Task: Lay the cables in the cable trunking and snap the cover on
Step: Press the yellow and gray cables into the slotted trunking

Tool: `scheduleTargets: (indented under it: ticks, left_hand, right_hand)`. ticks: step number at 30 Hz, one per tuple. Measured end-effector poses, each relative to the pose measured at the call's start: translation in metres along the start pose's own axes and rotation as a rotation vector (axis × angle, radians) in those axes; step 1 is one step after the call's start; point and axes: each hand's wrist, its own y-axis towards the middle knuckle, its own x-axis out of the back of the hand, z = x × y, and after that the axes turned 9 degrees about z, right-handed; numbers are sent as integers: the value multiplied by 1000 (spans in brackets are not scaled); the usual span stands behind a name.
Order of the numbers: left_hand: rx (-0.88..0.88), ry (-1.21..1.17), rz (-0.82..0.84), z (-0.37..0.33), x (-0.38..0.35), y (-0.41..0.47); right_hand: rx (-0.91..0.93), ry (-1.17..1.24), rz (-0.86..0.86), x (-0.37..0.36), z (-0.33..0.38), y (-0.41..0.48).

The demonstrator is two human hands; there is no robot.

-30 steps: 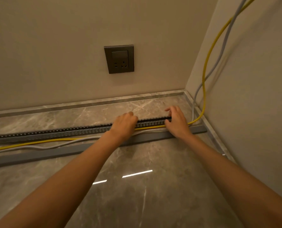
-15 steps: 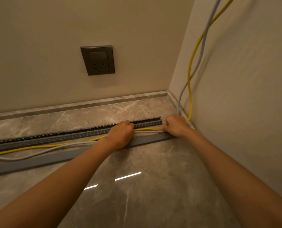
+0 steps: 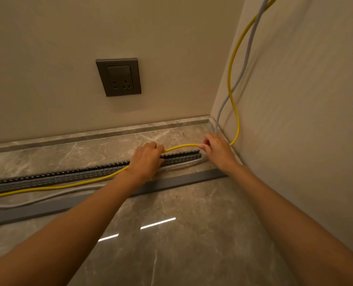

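Observation:
A slotted grey cable trunking (image 3: 72,176) lies on the marble floor, running from the left edge to near the right wall. Its flat grey cover (image 3: 171,184) lies loose on the floor in front of it. A yellow cable (image 3: 231,79) comes down the right wall and runs along the trunking to the left. My right hand (image 3: 217,151) pinches it at the trunking's right end. My left hand (image 3: 145,162) grips it further left, so a raised arc of yellow cable spans between them above the trunking. A grey cable (image 3: 47,198) lies on the floor between trunking and cover.
A dark wall socket (image 3: 119,77) sits on the back wall above the trunking. The right wall (image 3: 305,100) meets the back wall in a corner just beyond my right hand. A stone skirting (image 3: 89,135) runs along the back wall.
Both hands have lifted the yellow cable off the floor into an arc above the trunking's right end. The camera view has shifted slightly.

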Motion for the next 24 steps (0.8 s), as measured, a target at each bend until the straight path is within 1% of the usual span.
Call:
scheduleTargets:
  ticks: [2, 7, 10, 14, 16, 19, 21, 22, 24]
  left_hand:
    - [9, 11, 17, 3, -4, 2]
    - [-45, -44, -12, 7, -11, 2]
    - [-92, -53, -23, 9, -14, 1]
    - [-106, -44, -114, 9, -14, 1]
    - [-129, 2, -93, 7, -15, 3]
    - [-129, 10, -87, 5, -14, 8]
    - [-90, -45, -119, 0, -12, 12]
    - [-31, -100, -106, -3, -11, 13]
    - [149, -262, -77, -3, -10, 15]
  right_hand:
    - [-12, 19, 20, -2, -5, 1]
    - [-35, 28, 73, -8, -15, 7]
    - [-100, 96, 127, -11, -18, 7]
    - [-168, 210, 131, -10, -21, 13]
    - [-193, 250, 161, -10, -23, 17]
    - [-253, 225, 178, -14, -27, 19]
    - [-277, 201, 142, -15, -27, 19]
    - [-292, 186, 129, -15, -26, 18]
    - [-321, 150, 122, -15, -23, 18]
